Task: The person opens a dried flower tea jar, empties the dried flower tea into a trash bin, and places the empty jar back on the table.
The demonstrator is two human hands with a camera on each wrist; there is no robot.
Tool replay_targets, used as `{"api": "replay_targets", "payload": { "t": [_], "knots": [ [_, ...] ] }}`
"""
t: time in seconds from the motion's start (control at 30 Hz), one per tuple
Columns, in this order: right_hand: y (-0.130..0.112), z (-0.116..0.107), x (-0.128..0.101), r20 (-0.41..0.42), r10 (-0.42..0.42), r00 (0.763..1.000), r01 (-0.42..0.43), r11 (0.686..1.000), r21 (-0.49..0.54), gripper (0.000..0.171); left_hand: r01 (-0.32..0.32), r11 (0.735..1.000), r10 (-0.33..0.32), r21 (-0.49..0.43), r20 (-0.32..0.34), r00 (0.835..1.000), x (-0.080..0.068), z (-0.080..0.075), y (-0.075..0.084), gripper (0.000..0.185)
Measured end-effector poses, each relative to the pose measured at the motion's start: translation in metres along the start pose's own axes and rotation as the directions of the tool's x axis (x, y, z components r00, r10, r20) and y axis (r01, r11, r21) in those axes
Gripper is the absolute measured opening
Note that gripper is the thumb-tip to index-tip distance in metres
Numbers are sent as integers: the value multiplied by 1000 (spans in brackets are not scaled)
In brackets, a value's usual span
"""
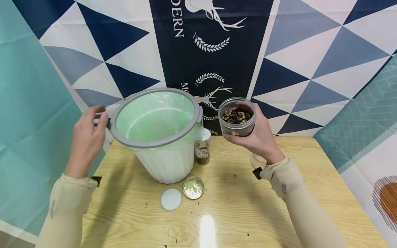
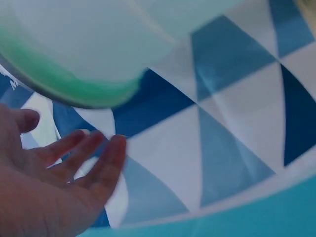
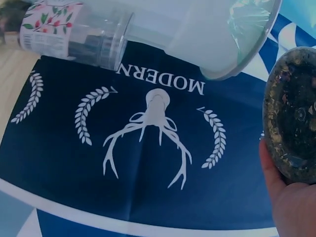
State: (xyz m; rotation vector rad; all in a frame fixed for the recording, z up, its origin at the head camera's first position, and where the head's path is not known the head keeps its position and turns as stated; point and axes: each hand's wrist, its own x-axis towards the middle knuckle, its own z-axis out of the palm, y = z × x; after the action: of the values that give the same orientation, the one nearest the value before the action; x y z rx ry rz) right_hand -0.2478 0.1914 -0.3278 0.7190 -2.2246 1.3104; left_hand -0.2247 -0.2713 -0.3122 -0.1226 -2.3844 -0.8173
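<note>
My right hand (image 1: 258, 139) grips a clear plastic jar (image 1: 237, 130), tilted so that its uncovered mouth shows a dark, mixed dried filling (image 1: 235, 117). In the right wrist view the jar's dark base (image 3: 294, 113) is at the right edge, with fingers against its side. A white ribbed bin (image 1: 165, 163) with a grey rim and a pale green plastic liner (image 1: 155, 120) stands on the table, left of the jar. My left hand (image 1: 88, 137) is raised beside the bin's left rim, fingers loosely bent with nothing in them. The left wrist view shows these fingers (image 2: 106, 165) below the rim.
A tall clear jar (image 1: 203, 153) with a white lid stands close to the bin's right side. In front lie a white round lid (image 1: 171, 199) and a gold round lid (image 1: 193, 188). Another round, clear container (image 1: 257, 160) is partly hidden behind my right wrist. Dark crumbs dot the wooden table (image 1: 229, 213).
</note>
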Motion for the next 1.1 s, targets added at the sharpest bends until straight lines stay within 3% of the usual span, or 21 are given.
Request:
{"api": "replay_targets", "payload": {
  "t": [0.1, 0.23, 0.33, 0.43, 0.7, 0.8, 1.1],
  "knots": [
    [3, 7, 4, 14, 0, 1000, -1, 1000, 30, 91, 58, 998, -62, 28, 158, 985, 13, 4, 10, 59],
    [5, 14, 12, 31, -4, 1000, 3, 1000, 16, 90, 127, 987, -153, 102, 309, 939, 25, 3, 16, 65],
    [1, 15, 27, 39, -17, 999, 17, 1000, -3, 89, 149, 977, -197, 154, 372, 907, 34, 0, 23, 67],
    [-9, 16, 49, 47, -35, 998, 35, 999, -13, 89, 128, 965, -215, 227, 418, 882, 44, -1, 30, 70],
    [-40, 35, 105, 75, -133, 988, 139, 988, -73, 88, 20, 930, -212, 366, 493, 844, 62, 6, 42, 67],
    [-48, 43, 117, 94, -153, 984, 163, 981, -109, 87, 17, 921, -223, 390, 490, 843, 63, 13, 42, 66],
    [-56, 64, 134, 207, -142, 968, 197, 939, -281, 89, 53, 924, -224, 380, 422, 878, 63, 22, 39, 68]
  ]
}}
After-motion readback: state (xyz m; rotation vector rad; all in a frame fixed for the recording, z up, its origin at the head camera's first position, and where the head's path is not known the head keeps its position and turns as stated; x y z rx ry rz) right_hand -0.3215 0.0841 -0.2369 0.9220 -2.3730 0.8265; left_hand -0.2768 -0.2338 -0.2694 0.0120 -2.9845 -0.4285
